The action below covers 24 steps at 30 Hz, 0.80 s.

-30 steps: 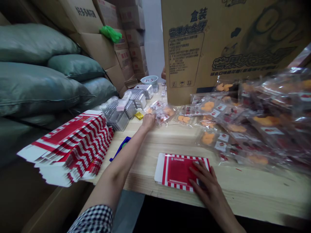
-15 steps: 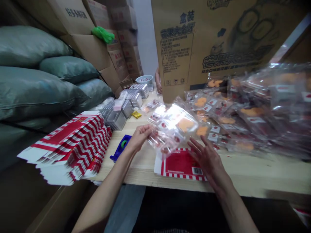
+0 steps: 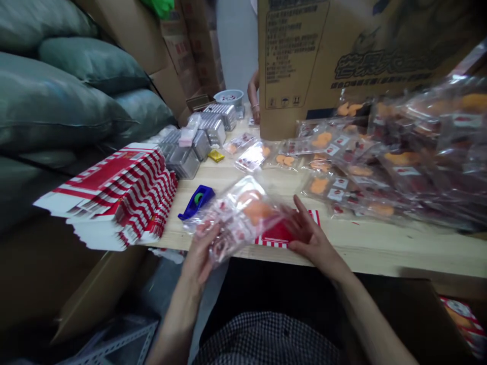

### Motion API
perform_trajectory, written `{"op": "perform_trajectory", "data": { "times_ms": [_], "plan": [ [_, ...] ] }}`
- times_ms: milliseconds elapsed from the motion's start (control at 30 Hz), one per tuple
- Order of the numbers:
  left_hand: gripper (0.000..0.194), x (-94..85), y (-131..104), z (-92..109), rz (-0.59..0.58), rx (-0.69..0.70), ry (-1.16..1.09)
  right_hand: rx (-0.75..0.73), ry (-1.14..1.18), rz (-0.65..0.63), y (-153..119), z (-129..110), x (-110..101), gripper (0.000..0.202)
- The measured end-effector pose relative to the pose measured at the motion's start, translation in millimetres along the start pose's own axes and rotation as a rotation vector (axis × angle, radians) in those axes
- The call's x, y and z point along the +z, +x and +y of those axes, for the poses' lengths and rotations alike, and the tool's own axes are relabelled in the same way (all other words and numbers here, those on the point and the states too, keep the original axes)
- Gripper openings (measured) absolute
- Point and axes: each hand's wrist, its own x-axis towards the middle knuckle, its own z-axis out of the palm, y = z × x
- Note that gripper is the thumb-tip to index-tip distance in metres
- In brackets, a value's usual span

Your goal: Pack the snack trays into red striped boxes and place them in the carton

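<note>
clear packet (image 3: 247, 208): in the left grip (image 3: 201, 253), mostly over the surface (image 3: 365, 228); probably light, floppy, kinda slippery, orange bits (image 3: 255, 207) maybe fragile
left grip: clamped on its near-left end, decent spot imo
right grip (image 3: 312, 244): fingers apart, can't tell if touching it
nearby: red carton (image 3: 276, 234) under right grip; blue dispenser (image 3: 198, 202) beyond left, could snag

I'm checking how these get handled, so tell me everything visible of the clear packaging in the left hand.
The clear packaging looks like thin, glossy plastic film. An orange piece shows in its far right part, and small white, red-marked items fill the rest; blur hides finer detail. It is tilted, held near its lower left edge in the left hand's grip, and overlaps a red-and-white carton in view. The right hand is close by its right edge; contact there is unclear.
</note>
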Motion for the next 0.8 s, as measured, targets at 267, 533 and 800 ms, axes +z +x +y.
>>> {"op": "perform_trajectory", "data": {
  "times_ms": [267,533,800],
  "plan": [
    [0.049,-44.3,5.3,16.1,0.220,0.187,0.109,-0.063,-1.083,-0.380,58.2,44.0,-18.5,0.130],
    [0.049,-57.6,31.5,-21.7,0.054,-0.074,0.192,-0.141,-1.106,-0.344,53.7,46.5,-15.8,0.115],
    [0.040,-69.6,55.5,-5.2,-0.114,-0.289,0.435,-0.144,-1.115,-0.362,44.0,44.5,-10.7,0.116]
  ]
}}
